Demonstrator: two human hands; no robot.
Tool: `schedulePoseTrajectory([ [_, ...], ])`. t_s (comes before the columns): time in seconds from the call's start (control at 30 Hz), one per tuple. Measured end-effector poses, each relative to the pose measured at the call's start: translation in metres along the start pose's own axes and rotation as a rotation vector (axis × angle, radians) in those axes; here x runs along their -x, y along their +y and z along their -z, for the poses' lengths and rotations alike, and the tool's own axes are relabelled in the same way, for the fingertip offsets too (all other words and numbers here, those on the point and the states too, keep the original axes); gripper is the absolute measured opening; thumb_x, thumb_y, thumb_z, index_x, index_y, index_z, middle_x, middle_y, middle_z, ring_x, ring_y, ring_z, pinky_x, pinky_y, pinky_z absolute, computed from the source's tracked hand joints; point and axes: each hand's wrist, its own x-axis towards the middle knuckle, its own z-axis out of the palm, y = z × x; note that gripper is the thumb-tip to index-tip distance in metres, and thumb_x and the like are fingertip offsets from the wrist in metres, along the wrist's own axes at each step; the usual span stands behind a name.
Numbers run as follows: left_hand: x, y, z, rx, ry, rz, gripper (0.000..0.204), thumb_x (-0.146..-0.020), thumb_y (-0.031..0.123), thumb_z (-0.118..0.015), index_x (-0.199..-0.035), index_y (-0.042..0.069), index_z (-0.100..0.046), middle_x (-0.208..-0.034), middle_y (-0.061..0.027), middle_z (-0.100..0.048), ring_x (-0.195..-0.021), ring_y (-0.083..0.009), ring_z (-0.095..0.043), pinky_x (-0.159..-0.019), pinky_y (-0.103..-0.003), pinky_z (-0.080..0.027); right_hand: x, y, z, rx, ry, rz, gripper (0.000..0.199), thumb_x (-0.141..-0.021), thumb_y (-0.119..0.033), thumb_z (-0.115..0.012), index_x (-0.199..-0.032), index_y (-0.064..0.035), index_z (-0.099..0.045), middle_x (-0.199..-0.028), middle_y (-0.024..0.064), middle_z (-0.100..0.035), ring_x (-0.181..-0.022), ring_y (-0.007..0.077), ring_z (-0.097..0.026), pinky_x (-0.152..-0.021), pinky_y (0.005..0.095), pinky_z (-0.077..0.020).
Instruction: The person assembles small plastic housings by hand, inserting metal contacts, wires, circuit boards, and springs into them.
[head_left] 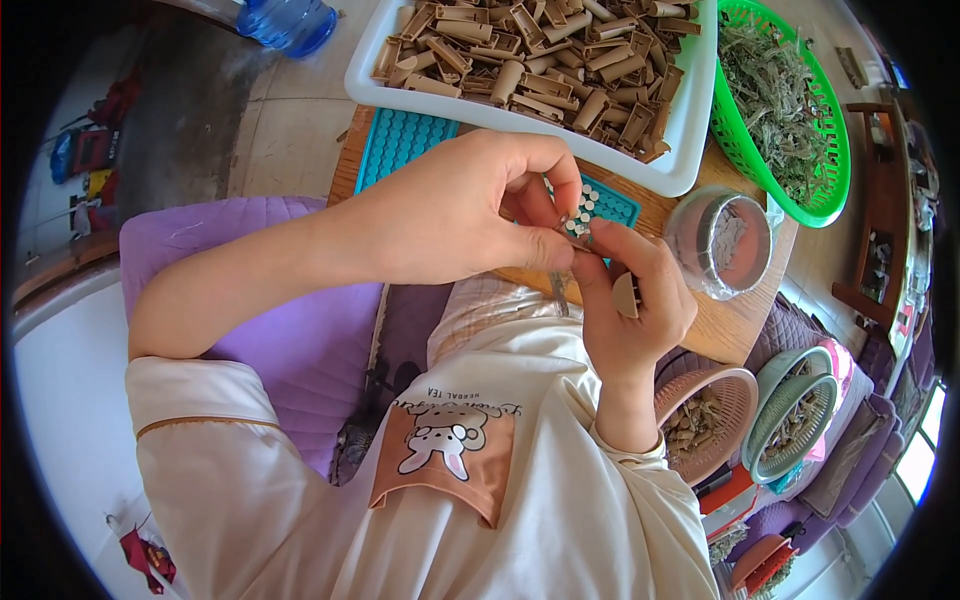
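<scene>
Over the near edge of the wooden table, my two hands meet fingertip to fingertip. My left hand (465, 205) reaches across from the left, thumb and index finger pinched around something too small to make out. In my right hand (640, 300) a tan half-round plastic piece (626, 296) with small teeth is held by the curled fingers. Its thumb and index tip press close to the left hand's pinch. Several small white discs (583, 212) lie just beyond the fingertips, on a teal dimpled tray (402, 145) that my left hand partly covers.
A white bin (665, 180) heaped with brown plastic pieces takes up the table's far side. Right of it are a green basket (842, 180) of greyish strips and a clear round tub (685, 235). Pink (745, 400) and pale green (825, 400) baskets stand lower right; purple quilted seating (270, 290) lies left.
</scene>
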Motion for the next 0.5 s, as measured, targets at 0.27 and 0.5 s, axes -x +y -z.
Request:
schedulePoseTrajectory([
  [0.27,0.001,-0.008,-0.009,0.159,0.146,-0.205,0.019,-0.076,0.009,-0.058,-0.092,0.004,-0.048,-0.084,-0.0011,-0.052,-0.08,-0.0069,-0.049,-0.07,-0.022,-0.04,-0.003,0.002,0.005,-0.338,-0.09,-0.17,0.027,-0.074,-0.013,-0.061,-0.096,0.001,-0.053,-0.079,0.01,-0.057,-0.066,0.0155,-0.056,-0.057,0.024,-0.043],
  [0.5,0.002,-0.004,-0.007,0.215,0.217,-0.3,0.015,-0.081,0.009,-0.051,-0.094,0.001,-0.05,-0.09,-0.0017,-0.05,-0.083,-0.0068,-0.046,-0.072,-0.02,-0.038,-0.013,0.018,-0.002,-0.647,0.013,-0.352,0.062,-0.084,-0.045,-0.04,-0.123,0.0029,-0.032,-0.098,0.0047,-0.043,-0.077,0.0067,-0.035,-0.069,0.0222,-0.0325],
])
